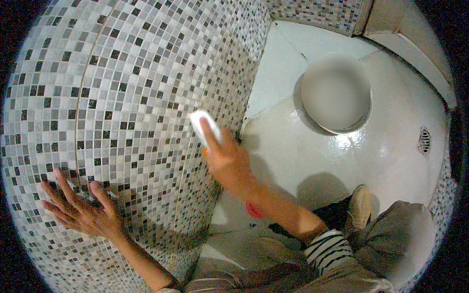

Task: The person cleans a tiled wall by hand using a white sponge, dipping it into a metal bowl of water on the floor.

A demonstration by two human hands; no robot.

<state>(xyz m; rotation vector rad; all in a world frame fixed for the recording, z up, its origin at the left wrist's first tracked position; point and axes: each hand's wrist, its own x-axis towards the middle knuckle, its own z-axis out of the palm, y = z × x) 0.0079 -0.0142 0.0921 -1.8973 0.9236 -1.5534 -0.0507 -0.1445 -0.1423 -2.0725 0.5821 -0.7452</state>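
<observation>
My right hand (229,161) grips a white oblong block (200,122) with a rounded end, the index finger stretched along its top. It is held against or very close to the mosaic-tiled wall (146,97); contact cannot be made out, nor can its underside. Farther left and lower, my left hand (85,210) lies on the same wall with fingers spread, holding nothing. The wall tiles are small squares in white, grey and black, and thin seams run down between the panels.
On the pale, wet-looking floor (273,73) stands a round, blurred container (337,95). A slotted floor drain (424,140) lies at the right. Something red (255,210) shows beside my right forearm, and a beige shoe (360,202) is near my knee. A dark-edged doorway step (415,68) borders the far right.
</observation>
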